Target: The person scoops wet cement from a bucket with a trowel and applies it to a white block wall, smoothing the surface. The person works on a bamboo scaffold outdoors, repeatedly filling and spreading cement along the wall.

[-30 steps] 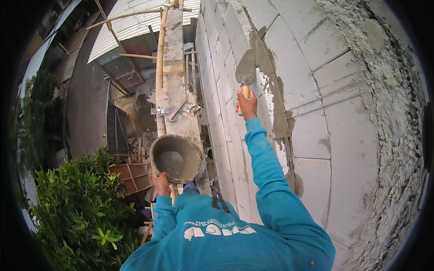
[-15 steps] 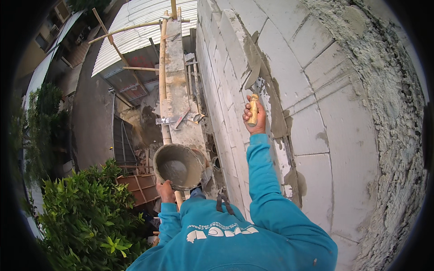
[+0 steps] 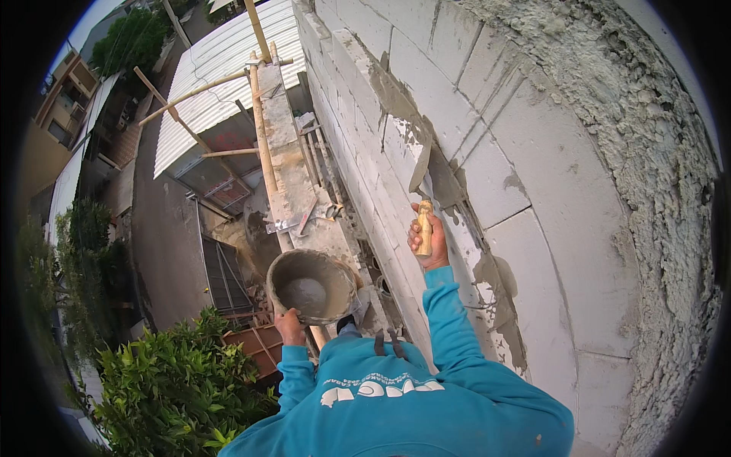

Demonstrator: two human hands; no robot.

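Observation:
My right hand (image 3: 432, 248) grips the wooden handle (image 3: 425, 222) of a trowel, whose grey blade (image 3: 417, 172) is held along a band of wet mortar (image 3: 449, 181) on the white block wall (image 3: 560, 266). The mortar lies in uneven smears on a narrow raised strip. My left hand (image 3: 290, 326) holds the near rim of a round, mortar-crusted bucket (image 3: 312, 289) with grey mix in the bottom. Both forearms are in turquoise sleeves.
A narrow plank walkway (image 3: 293, 179) with bamboo poles (image 3: 265, 145) runs beside the wall, with metal tools (image 3: 303, 221) lying on it. A white corrugated roof (image 3: 209, 61), a paved lane (image 3: 164, 244) below and a leafy tree (image 3: 175, 381) are at the left.
My right hand and trowel have moved lower in the view, toward me, with the blade turned more edge-on. The bucket sits lower too. The whole view has tilted, showing more street and roofs.

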